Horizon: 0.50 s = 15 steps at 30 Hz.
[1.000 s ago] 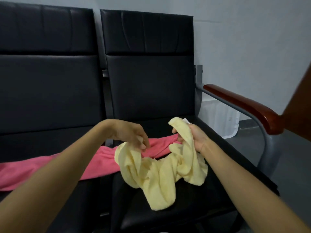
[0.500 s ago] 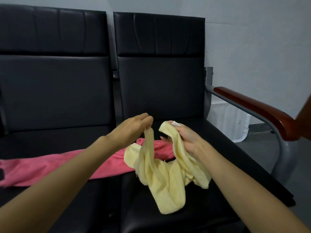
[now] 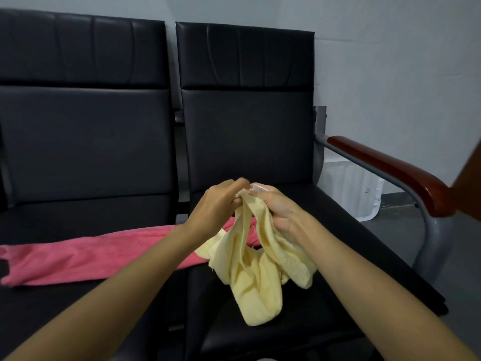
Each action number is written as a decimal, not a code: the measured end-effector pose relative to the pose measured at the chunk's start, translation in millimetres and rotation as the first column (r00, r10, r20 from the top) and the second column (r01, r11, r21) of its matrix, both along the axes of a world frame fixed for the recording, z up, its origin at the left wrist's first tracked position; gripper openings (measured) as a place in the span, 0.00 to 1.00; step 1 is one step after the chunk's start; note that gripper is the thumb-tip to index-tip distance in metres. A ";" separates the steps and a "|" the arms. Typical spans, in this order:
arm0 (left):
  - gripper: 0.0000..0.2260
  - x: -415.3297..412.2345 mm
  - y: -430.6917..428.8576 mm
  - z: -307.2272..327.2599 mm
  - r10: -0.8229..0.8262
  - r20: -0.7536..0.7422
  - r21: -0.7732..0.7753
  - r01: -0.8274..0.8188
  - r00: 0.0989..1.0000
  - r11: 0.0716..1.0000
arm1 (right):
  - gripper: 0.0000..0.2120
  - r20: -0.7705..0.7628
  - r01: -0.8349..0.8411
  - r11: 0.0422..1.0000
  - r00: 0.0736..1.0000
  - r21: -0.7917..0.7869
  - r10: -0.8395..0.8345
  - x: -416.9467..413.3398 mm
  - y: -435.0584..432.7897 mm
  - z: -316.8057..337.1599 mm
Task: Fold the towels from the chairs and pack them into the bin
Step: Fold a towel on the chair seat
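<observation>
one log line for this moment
step: fold not begun | left hand: pinches yellow towel | right hand: grips it | pink towel: lies across both chairs

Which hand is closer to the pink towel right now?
Left. The left hand pinches the yellow towel over the right end of the pink towel; the right hand grips it farther right, over the right chair seat.

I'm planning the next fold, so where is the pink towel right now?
In the head view, the pink towel lies stretched across the left chair seat, low left, its right end passing behind the left hand and the yellow towel.
</observation>
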<state>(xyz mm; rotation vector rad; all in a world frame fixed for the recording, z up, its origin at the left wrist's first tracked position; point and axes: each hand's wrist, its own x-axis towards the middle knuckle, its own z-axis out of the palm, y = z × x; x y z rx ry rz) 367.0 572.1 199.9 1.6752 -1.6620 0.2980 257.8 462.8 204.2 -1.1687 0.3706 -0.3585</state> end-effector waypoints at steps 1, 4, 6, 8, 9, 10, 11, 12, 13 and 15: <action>0.07 2.4 -0.1 -1.1 0.004 0.063 -0.015 -0.003 0.998 1.000 | 0.06 -0.020 0.022 1.000 1.000 -0.006 -0.022 0.5 0.8 0.2; 0.07 10.1 -1.2 0.3 0.067 0.066 -0.056 -0.063 0.996 0.996 | 0.05 0.021 0.345 0.918 0.937 -0.198 -0.348 2.2 -2.3 -4.9; 0.09 13.1 -1.4 7.5 0.107 -0.008 -0.109 -0.107 0.994 0.988 | 0.03 0.263 0.631 0.588 0.762 -0.506 -0.592 -5.7 0.1 -9.8; 0.07 14.4 -4.1 16.1 0.125 -0.051 -0.136 -0.131 0.991 0.982 | 0.05 0.459 0.616 0.242 0.748 -0.750 -0.480 -16.8 10.3 -15.6; 0.07 13.8 -6.4 21.4 0.128 -0.057 -0.142 -0.135 0.990 0.981 | 0.07 0.442 0.523 0.130 0.808 -0.842 -0.388 -20.3 18.2 -17.7; 0.07 12.1 -8.5 26.3 0.126 -0.057 -0.149 -0.134 0.990 0.980 | 0.08 0.377 0.412 0.034 0.862 -0.911 -0.340 -22.0 25.6 -20.2; 0.08 8.4 -9.3 32.6 0.121 -0.065 -0.153 -0.130 0.991 0.980 | 0.08 0.310 0.317 -0.041 0.883 -0.948 -0.353 -22.7 31.2 -20.9; 0.08 4.5 -9.6 38.1 0.114 -0.081 -0.153 -0.126 0.990 0.980 | 0.07 0.272 0.266 -0.072 0.871 -0.961 -0.409 -21.3 33.7 -21.4; 0.07 0.3 -9.5 43.5 0.108 -0.100 -0.156 -0.123 0.989 0.980 | 0.07 0.249 0.250 -0.064 0.842 -0.966 -0.479 -20.1 33.7 -20.6; 0.07 -6.4 -7.8 53.8 0.108 -0.121 -0.164 -0.128 0.987 0.978 | 0.08 0.172 0.206 -0.010 0.790 -0.979 -0.589 -16.4 29.9 -18.8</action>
